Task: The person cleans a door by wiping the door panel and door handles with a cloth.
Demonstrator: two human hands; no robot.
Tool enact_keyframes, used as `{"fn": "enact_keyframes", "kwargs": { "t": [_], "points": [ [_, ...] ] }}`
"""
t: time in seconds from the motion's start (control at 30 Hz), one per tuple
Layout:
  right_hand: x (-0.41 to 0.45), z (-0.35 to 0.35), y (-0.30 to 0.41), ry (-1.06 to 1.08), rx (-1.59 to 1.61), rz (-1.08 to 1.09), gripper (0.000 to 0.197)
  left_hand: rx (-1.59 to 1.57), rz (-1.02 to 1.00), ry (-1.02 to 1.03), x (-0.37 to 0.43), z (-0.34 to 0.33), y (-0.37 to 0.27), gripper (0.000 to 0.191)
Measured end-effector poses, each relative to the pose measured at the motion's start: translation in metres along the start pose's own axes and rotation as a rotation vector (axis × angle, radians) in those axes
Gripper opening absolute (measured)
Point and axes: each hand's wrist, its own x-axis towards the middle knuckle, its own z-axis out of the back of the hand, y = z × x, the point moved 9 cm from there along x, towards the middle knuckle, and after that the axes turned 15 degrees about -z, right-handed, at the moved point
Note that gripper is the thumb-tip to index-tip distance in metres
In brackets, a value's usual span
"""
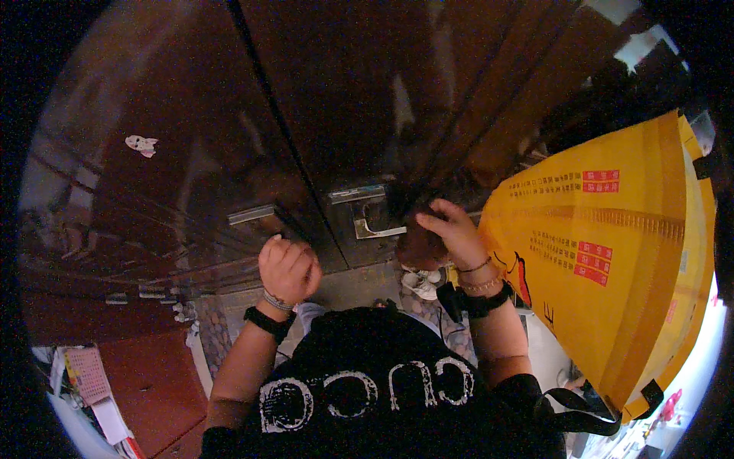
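Dark, glossy cabinet doors (189,149) stand before me, parted by a narrow black seam. My left hand (288,269) is curled closed just below a silver metal handle (252,215) on the left door; nothing shows in it. Right of the seam is another silver handle (358,194), with a bright metal-edged fitting (381,233) below it. My right hand (456,232) is near that fitting, thumb and fingers apart, holding nothing visible. A large yellow bag (573,229) with printed writing is beside my right arm; its black strap (585,421) passes by my right sleeve.
White shoes (421,284) sit on the floor below my right hand. A small pale sticker (141,146) is on the left door. At lower left are a reddish-brown surface (152,384) and a pink perforated basket (89,376). Black bands circle both my wrists.
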Motion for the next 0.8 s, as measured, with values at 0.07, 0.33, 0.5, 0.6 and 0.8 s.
{"fn": "enact_keyframes", "kwargs": {
  "t": [0.07, 0.33, 0.5, 0.6, 0.8],
  "points": [
    [0.013, -0.004, -0.004, 0.022, -0.064, -0.018, 0.041, 0.013, 0.006, -0.004, -0.001, 0.000, 0.000, 0.010],
    [0.000, -0.005, -0.007, 0.045, -0.034, 0.019, 0.050, 0.001, -0.007, 0.003, -0.001, 0.003, 0.002, 0.008],
    [-0.007, 0.012, -0.024, 0.045, 0.095, 0.012, 0.047, -0.005, -0.022, -0.022, 0.001, 0.008, 0.001, 0.007],
    [-0.004, 0.012, -0.020, 0.031, -0.012, 0.042, 0.038, -0.021, -0.020, -0.016, 0.000, 0.007, 0.002, 0.007],
    [-0.001, -0.006, 0.006, 0.014, -0.304, 0.104, 0.043, 0.005, -0.010, 0.008, 0.002, 0.007, 0.001, 0.008]
  ]
}}
